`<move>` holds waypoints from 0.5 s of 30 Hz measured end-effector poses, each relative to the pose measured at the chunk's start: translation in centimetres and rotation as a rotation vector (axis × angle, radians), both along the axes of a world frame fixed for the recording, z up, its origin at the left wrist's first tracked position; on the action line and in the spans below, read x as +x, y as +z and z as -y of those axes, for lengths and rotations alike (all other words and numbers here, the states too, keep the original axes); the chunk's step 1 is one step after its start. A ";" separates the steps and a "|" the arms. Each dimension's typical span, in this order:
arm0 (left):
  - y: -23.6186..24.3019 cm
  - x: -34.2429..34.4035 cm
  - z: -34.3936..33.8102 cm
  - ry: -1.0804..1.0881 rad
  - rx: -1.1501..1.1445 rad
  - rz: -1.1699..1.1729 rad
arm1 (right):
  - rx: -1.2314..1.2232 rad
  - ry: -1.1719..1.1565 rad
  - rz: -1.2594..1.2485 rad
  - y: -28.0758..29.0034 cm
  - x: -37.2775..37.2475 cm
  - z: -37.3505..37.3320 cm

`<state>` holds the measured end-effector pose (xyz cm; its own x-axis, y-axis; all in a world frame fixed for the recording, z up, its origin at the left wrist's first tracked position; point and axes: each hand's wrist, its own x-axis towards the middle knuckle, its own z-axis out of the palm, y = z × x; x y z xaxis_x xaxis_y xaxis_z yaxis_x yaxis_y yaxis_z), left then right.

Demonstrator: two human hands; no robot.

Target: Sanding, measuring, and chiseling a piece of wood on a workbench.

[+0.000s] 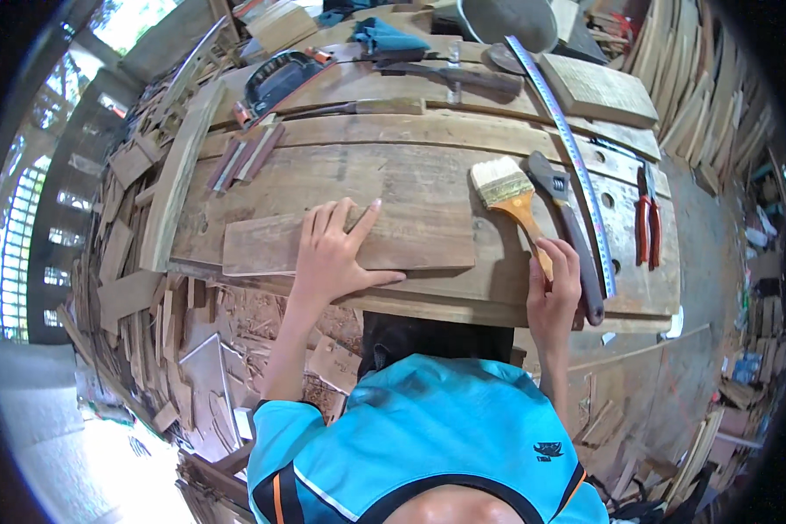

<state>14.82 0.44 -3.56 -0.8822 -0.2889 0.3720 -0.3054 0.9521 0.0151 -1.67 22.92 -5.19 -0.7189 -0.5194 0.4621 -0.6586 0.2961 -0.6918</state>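
Note:
A flat wooden board lies lengthwise near the front edge of the workbench. My left hand rests on it with the fingers spread and the thumb stretched along its near edge. In my right hand is the wooden handle of a wide paintbrush, gripped between thumb and fingers. Its pale bristles point up and left, just beyond the board's right end. Right beside the brush lies an adjustable wrench with a dark handle.
A long steel ruler and red-handled pliers lie on the bench's right side. Farther back are a hacksaw, a chisel-like tool, a blue cloth and a wood block. Short reddish strips lie at left; scrap wood is piled beyond.

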 end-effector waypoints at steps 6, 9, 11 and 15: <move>1.0 0.0 -0.2 0.017 0.026 0.055 | 0.145 -0.093 -0.221 -1.6 0.4 2.1; 1.9 -0.5 0.9 -0.073 0.257 0.088 | 0.195 -0.122 -0.205 -1.6 0.5 2.1; 2.9 -2.8 2.1 -0.101 0.280 0.110 | 0.227 -0.129 -0.209 -1.5 0.5 2.0; 2.5 -10.7 7.6 -0.145 0.048 -0.017 | 0.211 -0.150 -0.232 -1.8 0.4 2.0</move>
<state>4.12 -7.15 -1.10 -0.9094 -0.1766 0.3765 -0.1640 0.9843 0.0657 -1.25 20.90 -7.01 -0.6828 -0.5172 0.5160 -0.7295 0.5224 -0.4416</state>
